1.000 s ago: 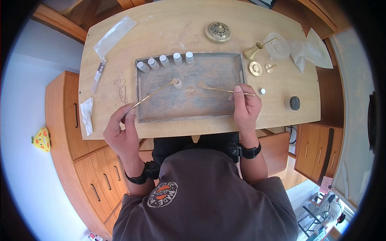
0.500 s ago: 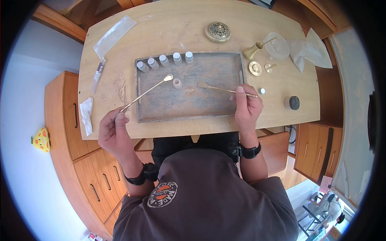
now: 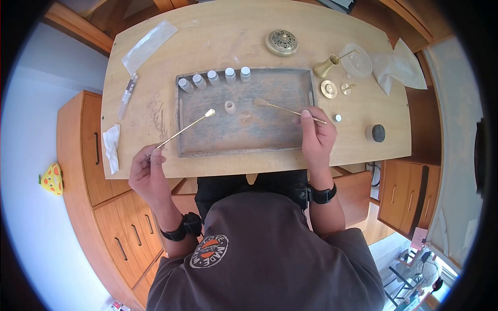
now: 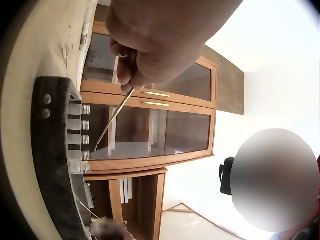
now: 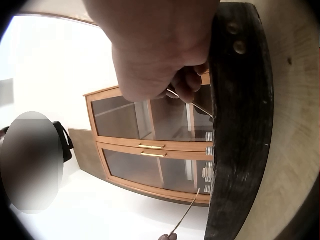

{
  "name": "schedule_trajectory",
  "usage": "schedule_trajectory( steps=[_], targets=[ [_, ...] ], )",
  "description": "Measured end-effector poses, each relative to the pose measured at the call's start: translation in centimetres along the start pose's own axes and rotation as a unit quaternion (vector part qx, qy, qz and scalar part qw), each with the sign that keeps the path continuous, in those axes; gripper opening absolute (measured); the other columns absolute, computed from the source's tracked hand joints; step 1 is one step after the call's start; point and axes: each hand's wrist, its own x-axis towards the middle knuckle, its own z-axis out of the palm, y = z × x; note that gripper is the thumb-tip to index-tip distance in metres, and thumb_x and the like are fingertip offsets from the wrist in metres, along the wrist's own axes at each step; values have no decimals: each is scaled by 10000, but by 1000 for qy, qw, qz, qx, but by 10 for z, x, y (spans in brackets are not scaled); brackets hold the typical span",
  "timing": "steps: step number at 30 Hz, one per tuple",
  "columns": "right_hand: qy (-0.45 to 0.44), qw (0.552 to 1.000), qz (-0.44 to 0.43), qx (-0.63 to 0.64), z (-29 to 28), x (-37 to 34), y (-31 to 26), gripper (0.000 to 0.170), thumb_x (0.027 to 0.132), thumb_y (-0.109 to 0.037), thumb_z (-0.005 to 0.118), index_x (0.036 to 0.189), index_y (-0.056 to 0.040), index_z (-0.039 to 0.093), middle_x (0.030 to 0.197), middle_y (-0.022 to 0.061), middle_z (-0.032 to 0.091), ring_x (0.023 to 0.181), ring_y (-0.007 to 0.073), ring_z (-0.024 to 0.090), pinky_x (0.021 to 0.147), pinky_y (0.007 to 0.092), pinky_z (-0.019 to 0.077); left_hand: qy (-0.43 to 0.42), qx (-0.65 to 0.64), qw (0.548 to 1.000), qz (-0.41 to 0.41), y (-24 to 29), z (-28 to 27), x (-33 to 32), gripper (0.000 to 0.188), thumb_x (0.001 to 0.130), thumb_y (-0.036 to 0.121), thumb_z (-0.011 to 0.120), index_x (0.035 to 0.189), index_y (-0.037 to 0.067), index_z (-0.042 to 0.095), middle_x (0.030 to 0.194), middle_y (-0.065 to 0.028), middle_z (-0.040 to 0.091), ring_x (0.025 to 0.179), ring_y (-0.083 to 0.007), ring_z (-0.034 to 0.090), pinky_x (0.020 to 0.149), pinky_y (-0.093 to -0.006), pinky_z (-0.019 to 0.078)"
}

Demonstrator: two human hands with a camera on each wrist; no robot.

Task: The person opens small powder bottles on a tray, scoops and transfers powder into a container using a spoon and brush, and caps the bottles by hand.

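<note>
My left hand (image 3: 149, 173) pinches the end of a long brass spoon (image 3: 185, 128). Its small bowl hangs over the left part of the dark wooden tray (image 3: 241, 153), apart from an uncapped little vial (image 3: 230, 108) that stands inside. Over the tray's right edge, my right hand (image 3: 317, 136) grips a thin brass tool (image 3: 282, 108) between thumb and fingers, its flat fan-shaped end pointing left toward the vial. A small patch of brown powder (image 3: 246, 117) lies on the tray floor between the two tool ends. Both wrist views show the pinching fingers from behind.
Several white-capped vials (image 3: 213, 79) line the tray's back left. Right of the tray are a brass vase (image 3: 326, 67), a brass disc (image 3: 329, 88), a loose white cap (image 3: 337, 117) and a dark-lidded jar (image 3: 375, 133). A pierced brass burner (image 3: 281, 42) stands behind.
My left hand has drawn the spoon from the uncapped vial's mouth back to the left, then lowered its bowl somewhat. The right hand and its tool have shifted only slightly.
</note>
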Motion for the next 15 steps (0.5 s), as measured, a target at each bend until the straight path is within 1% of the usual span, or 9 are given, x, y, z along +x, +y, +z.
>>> schedule_trajectory(
  steps=[2,5,8,10,14,15],
  targets=[
    [-8,1000,3,-2,1,1,0,141,961,-90,572,918,29,636,760,67,629,684,107,564,645,242,447,-18,8,1000,-4,-2,-2,-1,107,897,2,649,997,-36,658,851,-51,680,706,-55,569,651,-169,443],
    [-35,999,13,-10,2,2,1,143,956,-95,581,909,26,643,768,80,636,697,122,579,665,248,457,-20,16,1000,-15,-1,-3,-2,124,897,24,655,1008,-28,669,850,-60,688,697,-58,556,661,-176,440],
    [-45,999,4,-15,1,2,1,140,952,-87,579,893,22,644,747,78,626,671,119,566,641,247,448,-14,20,1000,-16,-2,-3,-2,129,897,22,653,1013,-32,668,846,-54,686,699,-56,554,661,-176,439],
    [-69,997,6,-13,-4,0,3,138,950,-74,567,880,19,640,718,72,613,645,113,548,613,249,433,-9,22,1000,-9,-3,-2,-1,130,896,23,654,1013,-31,668,846,-52,686,699,-56,555,662,-177,440],
    [-73,997,-10,-7,-3,0,0,143,952,-66,554,871,21,634,696,62,603,629,107,533,594,252,420,-4,31,999,-7,-4,-2,1,129,893,25,660,1011,-26,672,852,-49,686,706,-56,559,662,-179,444],
    [-56,998,-9,7,-2,-1,-1,147,954,-66,552,869,22,632,700,62,607,630,108,533,594,252,420,-4,31,999,-7,-4,-1,2,129,893,25,660,1011,-26,672,852,-49,686,706,-56,559,662,-179,444]
  ],
)
